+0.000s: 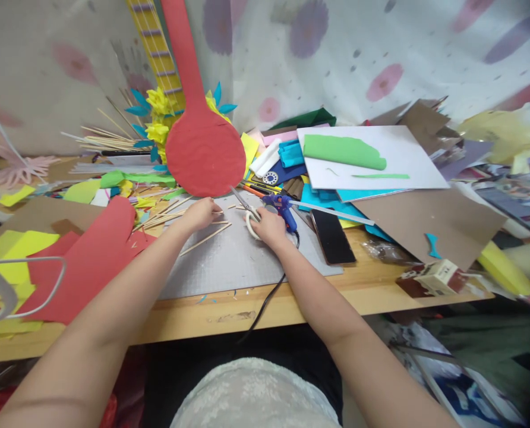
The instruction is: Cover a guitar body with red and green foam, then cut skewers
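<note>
My right hand (271, 227) is closed around the white handles of a pair of scissors (250, 213), its blades pointing up and left toward a red paper-covered disc (206, 156). My left hand (201, 214) is closed, the fingers pinching thin wooden sticks (220, 222); how many it holds I cannot tell. More loose wooden sticks (160, 219) lie to the left of that hand. Under both hands is a grey cutting mat (233, 261). A blue glue gun (286, 209) rests just beyond my right hand, with a white glue stick in its back.
A black phone (333, 236) lies right of the mat. A white board (419, 160) carries rolled green paper (343, 151). Red paper (93, 261) and yellow sheets cover the left side. Yellow paper flowers (158, 116) stand beside the disc. A black cord (267, 300) hangs over the table edge.
</note>
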### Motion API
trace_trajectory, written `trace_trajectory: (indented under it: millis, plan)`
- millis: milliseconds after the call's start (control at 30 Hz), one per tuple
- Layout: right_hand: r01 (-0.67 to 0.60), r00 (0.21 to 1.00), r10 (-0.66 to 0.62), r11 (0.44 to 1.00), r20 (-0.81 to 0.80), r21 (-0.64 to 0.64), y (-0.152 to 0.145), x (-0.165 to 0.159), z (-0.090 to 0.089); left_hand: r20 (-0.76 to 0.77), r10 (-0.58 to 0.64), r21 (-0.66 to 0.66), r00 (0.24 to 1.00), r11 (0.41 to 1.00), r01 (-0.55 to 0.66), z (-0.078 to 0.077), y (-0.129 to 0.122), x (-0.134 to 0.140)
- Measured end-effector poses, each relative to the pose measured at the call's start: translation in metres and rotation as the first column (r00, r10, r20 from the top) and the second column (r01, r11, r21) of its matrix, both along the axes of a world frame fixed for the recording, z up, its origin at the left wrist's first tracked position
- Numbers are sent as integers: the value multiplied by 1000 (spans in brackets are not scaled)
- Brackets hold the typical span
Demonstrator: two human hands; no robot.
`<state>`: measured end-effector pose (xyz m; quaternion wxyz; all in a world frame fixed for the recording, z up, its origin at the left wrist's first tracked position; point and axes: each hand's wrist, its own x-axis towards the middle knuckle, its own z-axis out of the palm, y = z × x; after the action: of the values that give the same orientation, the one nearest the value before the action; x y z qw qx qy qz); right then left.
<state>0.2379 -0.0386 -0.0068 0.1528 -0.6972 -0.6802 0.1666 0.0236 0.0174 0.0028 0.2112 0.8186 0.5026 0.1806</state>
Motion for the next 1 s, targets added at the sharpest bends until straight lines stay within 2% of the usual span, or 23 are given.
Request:
trace_trajectory:
  millis: [100, 167, 300, 367, 500, 667, 767, 900, 1000]
  plan:
    - [-5, 1000, 5, 1000, 2, 9, 0, 0, 0, -124, -66, -14, 990, 998, 65, 2, 7, -2]
    - [-12, 1000, 12, 1000, 5, 15, 0, 0, 0, -154, -85, -34, 984, 996, 80, 3, 8, -1]
    - [4, 1000, -4, 1000, -10, 6, 0, 0, -1, -166, -71, -125, 984, 991, 51, 8, 5, 0]
    - [38, 999, -37, 999, -33, 9, 0, 1, -1, -155, -60, -96, 986, 994, 46, 11, 0, -1]
    - [76, 995, -75, 997, -65, 11, -1, 2, 1, -142, -132, -3, 981, 991, 133, 13, -10, -8]
    - [49, 998, -48, 999, -49, 17, -2, 0, 3, -178, -196, -78, 964, 980, 185, 6, -17, -17]
    - [55, 997, -53, 998, -62, 29, -2, 0, 0, -134, -187, -53, 973, 982, 181, 4, -21, -17]
    - [70, 987, -57, 994, -152, 81, 0, 4, -2, 29, -148, -42, 989, 988, 149, 7, -28, -15]
    - [12, 970, 17, 993, -242, 115, -1, 6, -1, 142, -94, -61, 985, 993, 104, 10, -32, -14]
